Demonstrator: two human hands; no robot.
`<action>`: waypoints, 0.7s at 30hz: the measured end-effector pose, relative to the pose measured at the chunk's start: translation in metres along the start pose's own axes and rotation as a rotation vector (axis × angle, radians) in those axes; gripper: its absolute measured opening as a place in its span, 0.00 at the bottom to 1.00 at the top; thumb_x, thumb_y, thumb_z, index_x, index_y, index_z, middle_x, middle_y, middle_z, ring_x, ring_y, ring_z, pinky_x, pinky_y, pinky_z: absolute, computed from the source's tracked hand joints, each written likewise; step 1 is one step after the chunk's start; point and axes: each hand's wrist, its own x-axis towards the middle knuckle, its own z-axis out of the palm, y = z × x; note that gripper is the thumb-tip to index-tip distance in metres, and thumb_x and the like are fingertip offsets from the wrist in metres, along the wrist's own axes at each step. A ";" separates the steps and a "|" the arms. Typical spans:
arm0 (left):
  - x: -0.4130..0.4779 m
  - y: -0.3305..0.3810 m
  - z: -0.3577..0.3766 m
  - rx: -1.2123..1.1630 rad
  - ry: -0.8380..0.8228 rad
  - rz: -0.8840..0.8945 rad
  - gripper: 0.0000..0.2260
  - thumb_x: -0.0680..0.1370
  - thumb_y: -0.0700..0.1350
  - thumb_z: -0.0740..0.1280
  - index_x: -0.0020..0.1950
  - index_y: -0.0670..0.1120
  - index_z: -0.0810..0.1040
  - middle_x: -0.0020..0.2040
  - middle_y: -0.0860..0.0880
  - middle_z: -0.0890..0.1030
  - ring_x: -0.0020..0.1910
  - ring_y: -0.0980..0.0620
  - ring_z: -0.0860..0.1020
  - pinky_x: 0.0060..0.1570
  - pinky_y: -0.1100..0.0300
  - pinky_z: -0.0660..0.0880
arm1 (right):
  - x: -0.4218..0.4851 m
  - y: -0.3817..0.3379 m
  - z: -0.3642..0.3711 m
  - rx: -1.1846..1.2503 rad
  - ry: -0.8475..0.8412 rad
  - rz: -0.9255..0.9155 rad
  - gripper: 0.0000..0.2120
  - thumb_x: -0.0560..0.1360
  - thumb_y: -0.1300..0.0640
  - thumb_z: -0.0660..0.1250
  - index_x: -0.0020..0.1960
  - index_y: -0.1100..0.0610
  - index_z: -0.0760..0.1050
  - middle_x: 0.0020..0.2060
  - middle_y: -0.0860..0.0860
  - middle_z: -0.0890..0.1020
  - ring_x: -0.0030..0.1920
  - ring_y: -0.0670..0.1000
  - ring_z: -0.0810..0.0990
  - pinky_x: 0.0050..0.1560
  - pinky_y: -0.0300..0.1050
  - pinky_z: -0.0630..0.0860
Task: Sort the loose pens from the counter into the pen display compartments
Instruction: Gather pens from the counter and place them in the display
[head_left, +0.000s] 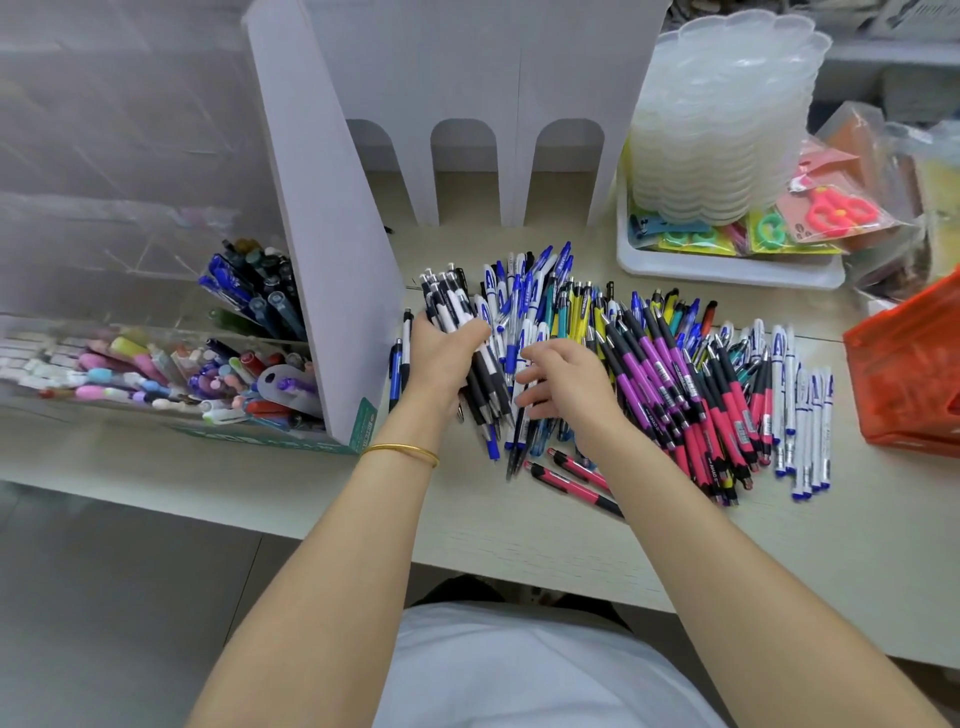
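White-black pen bundle lay clasped in left hand, fingers curled round it; right hand rested spread on loose pen pile just beside

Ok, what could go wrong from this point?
The left hand grips a thick bundle of black-and-white pens; some may slip out on the way to the pen display. The right hand rests open on the pile, and a sweep could roll the loose pink pens off the counter edge.
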 end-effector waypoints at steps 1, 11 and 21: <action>-0.003 0.007 0.002 -0.056 -0.004 0.018 0.13 0.72 0.35 0.68 0.54 0.43 0.70 0.40 0.47 0.75 0.36 0.51 0.77 0.31 0.60 0.76 | -0.003 0.000 0.000 0.046 -0.036 0.092 0.11 0.81 0.55 0.58 0.58 0.59 0.74 0.45 0.55 0.80 0.38 0.51 0.81 0.41 0.47 0.81; -0.032 0.061 0.019 -0.365 0.010 0.352 0.18 0.64 0.38 0.68 0.52 0.44 0.71 0.39 0.48 0.76 0.33 0.51 0.76 0.40 0.51 0.78 | -0.023 -0.021 0.017 1.040 -0.204 0.433 0.23 0.79 0.41 0.59 0.67 0.55 0.67 0.65 0.60 0.74 0.50 0.63 0.83 0.44 0.62 0.80; -0.058 0.071 0.014 -0.319 -0.074 0.534 0.21 0.66 0.36 0.69 0.58 0.34 0.72 0.41 0.45 0.77 0.38 0.50 0.77 0.41 0.53 0.78 | -0.031 -0.063 0.019 0.932 -0.198 0.141 0.26 0.79 0.39 0.55 0.60 0.58 0.79 0.41 0.55 0.85 0.38 0.53 0.85 0.36 0.46 0.80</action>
